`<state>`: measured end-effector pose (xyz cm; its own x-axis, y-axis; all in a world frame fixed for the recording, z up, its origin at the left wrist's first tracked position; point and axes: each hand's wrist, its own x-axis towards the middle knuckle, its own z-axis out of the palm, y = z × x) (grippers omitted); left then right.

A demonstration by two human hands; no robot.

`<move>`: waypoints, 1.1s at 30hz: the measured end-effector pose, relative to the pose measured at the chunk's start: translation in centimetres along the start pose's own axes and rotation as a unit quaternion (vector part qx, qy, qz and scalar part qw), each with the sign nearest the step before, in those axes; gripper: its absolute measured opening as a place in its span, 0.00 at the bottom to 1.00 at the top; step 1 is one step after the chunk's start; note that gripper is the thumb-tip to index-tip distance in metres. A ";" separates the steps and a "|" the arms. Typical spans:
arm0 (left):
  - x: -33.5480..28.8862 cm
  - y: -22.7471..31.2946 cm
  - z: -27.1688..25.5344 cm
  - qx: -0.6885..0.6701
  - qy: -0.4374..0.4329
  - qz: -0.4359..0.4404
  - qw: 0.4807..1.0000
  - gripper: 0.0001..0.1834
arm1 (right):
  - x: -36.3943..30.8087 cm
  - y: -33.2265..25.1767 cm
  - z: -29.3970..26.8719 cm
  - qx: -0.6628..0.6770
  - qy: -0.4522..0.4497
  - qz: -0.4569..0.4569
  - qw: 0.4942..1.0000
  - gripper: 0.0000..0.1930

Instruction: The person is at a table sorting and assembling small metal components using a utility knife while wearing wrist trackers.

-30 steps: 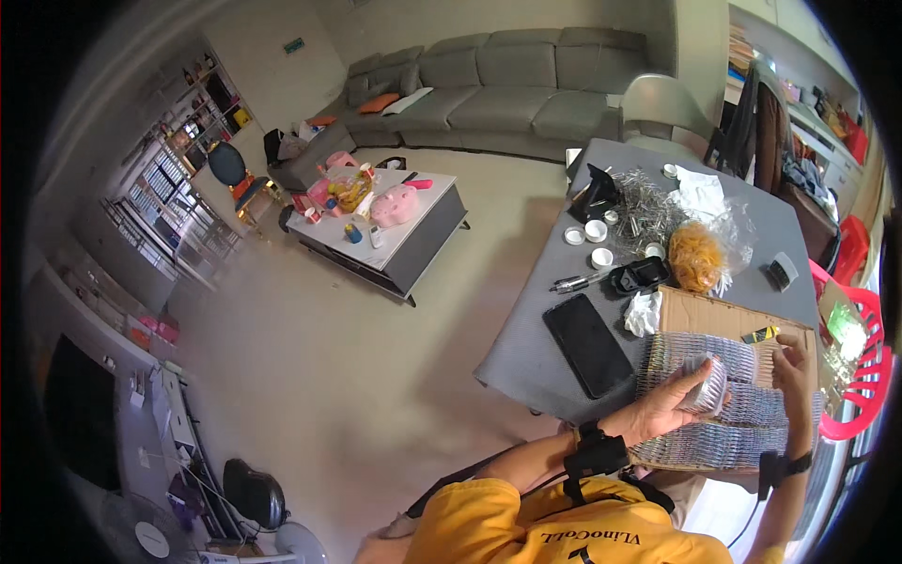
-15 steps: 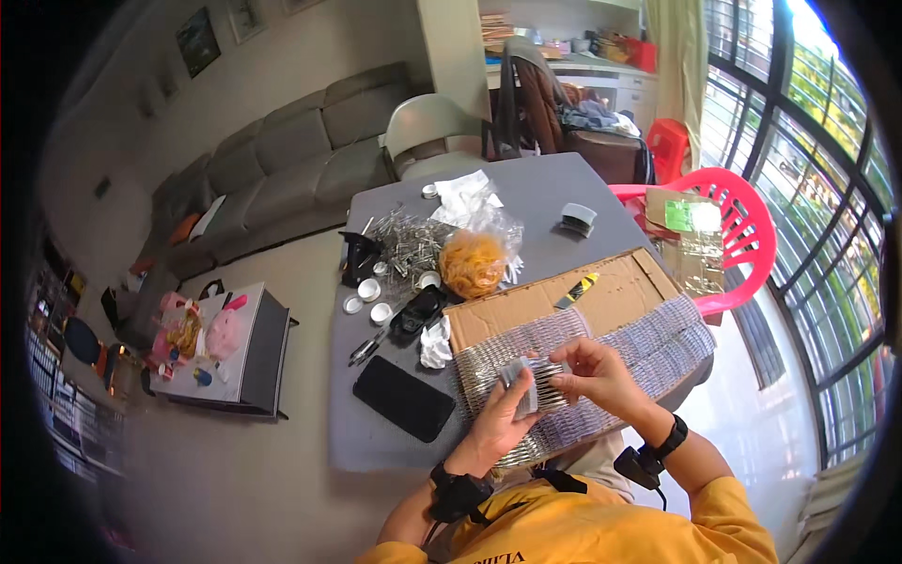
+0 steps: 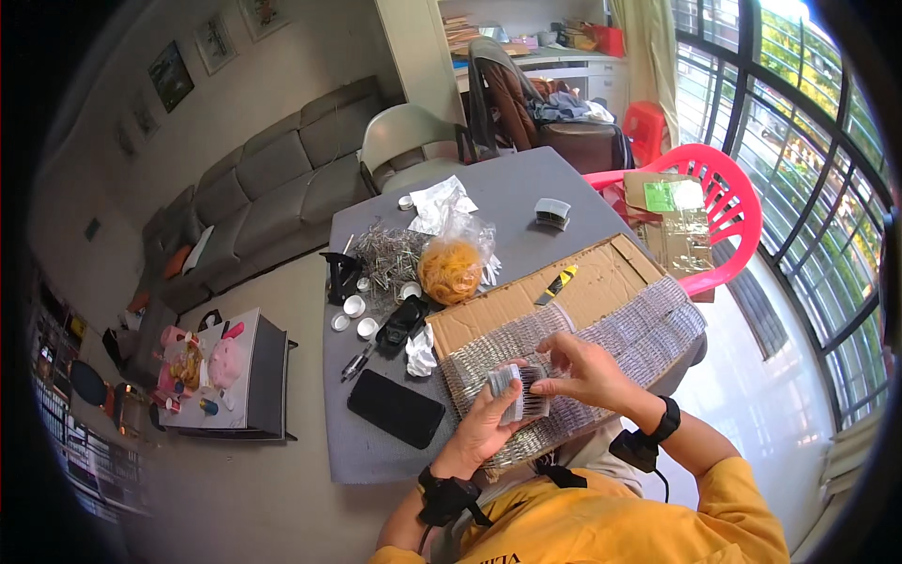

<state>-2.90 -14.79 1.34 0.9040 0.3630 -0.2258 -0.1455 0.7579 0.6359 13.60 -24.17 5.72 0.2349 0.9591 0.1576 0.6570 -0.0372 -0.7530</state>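
My left hand [image 3: 481, 425] grips a small stack of silvery metal pieces [image 3: 515, 390] above the near edge of the grey table [image 3: 507, 211]. My right hand [image 3: 581, 368] touches the top of that stack with its fingertips. Under both hands lie rows of the same silvery pieces [image 3: 620, 334] spread over a flat brown cardboard sheet [image 3: 583, 287]. A yellow utility knife [image 3: 558, 285] rests on the cardboard.
A black phone [image 3: 396, 408] lies at the table's near left. Further back are a bag of orange rubber bands [image 3: 451, 266], a heap of metal clips [image 3: 383, 254], small white caps [image 3: 353, 306] and a black tool [image 3: 402, 323]. A red plastic chair [image 3: 728, 202] stands right; a sofa [image 3: 272, 183] far left.
The head has turned, so the table swung from the right toward the middle. My right hand has come onto the stack that my left hand holds.
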 end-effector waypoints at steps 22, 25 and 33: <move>2.6 4.9 2.1 0.398 -0.134 -0.109 0.901 0.60 | 0.8 -0.9 -2.1 0.125 -0.171 -0.124 0.969 0.32; 4.5 6.0 4.0 0.402 -0.161 -0.098 0.896 0.61 | 1.3 0.0 -3.2 0.133 -0.141 -0.161 0.968 0.30; 0.5 7.5 2.6 0.423 0.009 0.199 0.884 0.35 | 4.1 -0.9 0.3 0.114 -0.027 -0.142 0.983 0.28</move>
<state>-2.48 -10.30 7.89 0.8408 0.5247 0.1336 -0.0912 -0.1061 0.9902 13.77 -20.12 6.87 0.0233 0.9356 0.3523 0.5123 0.2914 -0.8078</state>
